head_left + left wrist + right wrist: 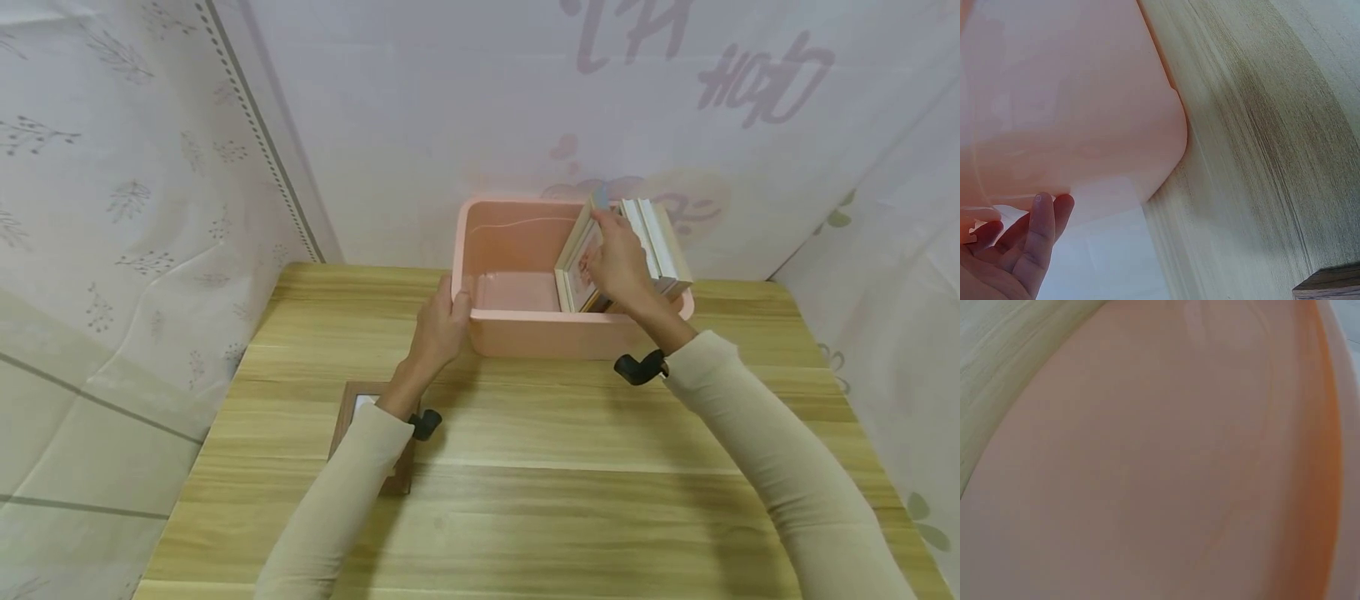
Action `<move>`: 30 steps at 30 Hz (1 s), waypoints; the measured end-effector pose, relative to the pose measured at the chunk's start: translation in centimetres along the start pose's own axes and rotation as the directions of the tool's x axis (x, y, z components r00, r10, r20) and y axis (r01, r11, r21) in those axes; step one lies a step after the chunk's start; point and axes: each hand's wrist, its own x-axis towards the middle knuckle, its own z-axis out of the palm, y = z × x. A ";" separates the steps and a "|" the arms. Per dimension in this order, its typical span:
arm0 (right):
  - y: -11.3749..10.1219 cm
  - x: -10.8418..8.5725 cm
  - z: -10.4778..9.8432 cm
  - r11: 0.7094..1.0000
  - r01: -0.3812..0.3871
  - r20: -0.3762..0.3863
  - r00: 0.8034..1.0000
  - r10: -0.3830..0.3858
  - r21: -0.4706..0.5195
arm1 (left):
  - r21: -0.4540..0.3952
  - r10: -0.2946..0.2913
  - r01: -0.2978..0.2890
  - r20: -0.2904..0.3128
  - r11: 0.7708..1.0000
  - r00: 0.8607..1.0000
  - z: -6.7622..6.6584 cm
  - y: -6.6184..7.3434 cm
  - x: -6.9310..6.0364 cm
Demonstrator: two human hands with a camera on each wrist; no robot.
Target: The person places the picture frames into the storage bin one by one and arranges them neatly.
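Observation:
A pink plastic bin (551,336) stands at the back of the wooden table. My left hand (442,321) grips its left rim near the front corner; in the left wrist view the fingers (1040,228) reach the outer wall. Inside the bin, my right hand (622,258) holds a light-wood picture frame (567,275) that leans to the right. Several more picture frames (651,237) stand on edge at the bin's right end, partly behind that hand. The right wrist view is filled by the bin's wall (1147,456); neither hand nor frame shows there.
A brown picture frame (405,473) lies on the table (540,517) under my left forearm, partly hidden by it. Patterned white cloth (420,125) hangs behind the bin and at both sides of the table.

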 end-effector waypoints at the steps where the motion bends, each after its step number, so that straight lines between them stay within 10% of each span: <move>1: 0.0 0.0 0.1 1.000 -0.004 -0.001 1.000 0.004 0.002 | 0.000 0.000 0.000 0.000 1.000 1.000 0.0 0.0 0.0; 19: -0.2 0.0 0.6 0.998 -0.025 0.061 0.998 0.028 -0.055 | 0.010 0.005 -0.005 0.004 1.000 1.000 0.2 0.0 0.0; 30: -0.2 -0.1 0.9 0.948 0.093 0.093 0.993 -0.068 -0.304 | 0.019 0.004 -0.004 -0.007 1.000 1.000 0.1 0.1 0.0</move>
